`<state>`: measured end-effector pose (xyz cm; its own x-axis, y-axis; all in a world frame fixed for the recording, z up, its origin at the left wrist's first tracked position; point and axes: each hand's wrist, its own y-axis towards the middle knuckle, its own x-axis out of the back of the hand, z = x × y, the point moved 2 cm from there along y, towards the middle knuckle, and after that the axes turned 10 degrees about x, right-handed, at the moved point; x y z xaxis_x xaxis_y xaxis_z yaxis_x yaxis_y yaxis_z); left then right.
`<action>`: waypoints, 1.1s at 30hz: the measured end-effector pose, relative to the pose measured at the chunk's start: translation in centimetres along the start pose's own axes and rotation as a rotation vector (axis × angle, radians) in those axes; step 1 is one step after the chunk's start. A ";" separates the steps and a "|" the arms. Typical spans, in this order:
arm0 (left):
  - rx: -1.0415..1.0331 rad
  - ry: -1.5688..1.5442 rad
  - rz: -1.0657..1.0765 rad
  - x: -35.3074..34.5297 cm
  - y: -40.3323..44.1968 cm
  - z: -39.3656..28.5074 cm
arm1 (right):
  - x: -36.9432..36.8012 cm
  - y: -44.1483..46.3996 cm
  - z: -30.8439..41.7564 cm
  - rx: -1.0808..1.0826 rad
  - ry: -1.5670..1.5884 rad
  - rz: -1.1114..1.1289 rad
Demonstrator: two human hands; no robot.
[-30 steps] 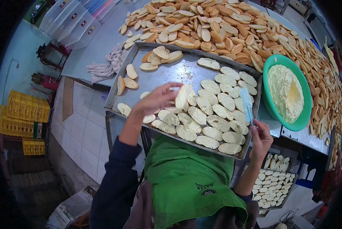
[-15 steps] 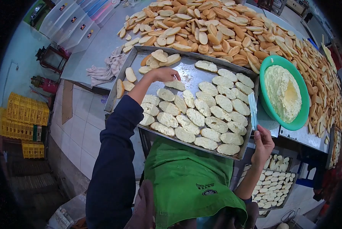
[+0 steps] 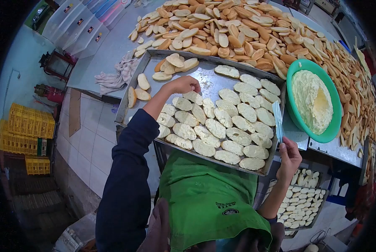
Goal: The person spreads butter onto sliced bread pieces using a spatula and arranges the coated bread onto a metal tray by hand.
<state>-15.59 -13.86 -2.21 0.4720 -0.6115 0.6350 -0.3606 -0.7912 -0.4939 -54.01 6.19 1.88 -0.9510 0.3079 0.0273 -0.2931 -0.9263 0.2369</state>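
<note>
My left hand (image 3: 183,85) is over the metal tray (image 3: 125,101), fingers curled down at the upper edge of a spread-covered bread slice (image 3: 193,97). That slice lies among rows of similar slices, all topped with pale cream. My right hand (image 3: 289,156) grips a light-blue spatula (image 3: 278,119) by its lower end, blade pointing up along the tray's right side. Plain bread slices (image 3: 171,65) are heaped in the tray's upper left corner. To the right of the tray sits a green bowl (image 3: 338,119) of pale cream spread (image 3: 310,96).
A large pile of bread slices (image 3: 238,31) covers the far and right parts of the table. A crumpled cloth (image 3: 117,77) lies left of the tray. More filled trays (image 3: 301,206) are low at the right. Yellow crates (image 3: 30,122) and plastic drawers (image 3: 76,27) stand leftward.
My left hand has lowered the bread slice slightly onto the tray beside the other slices. My right hand keeps the spatula in nearly the same place.
</note>
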 end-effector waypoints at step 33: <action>-0.186 -1.645 0.016 -3.0 -13.4 -4.7 | 10.5 21.9 7.1 -0.123 -1.064 0.519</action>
<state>-15.94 -1.41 5.29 0.7150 -0.0558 -0.6969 -0.4012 -0.8491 -0.3437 -69.75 -9.34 14.23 -0.4162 -0.1378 0.8987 0.0402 -0.9903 -0.1332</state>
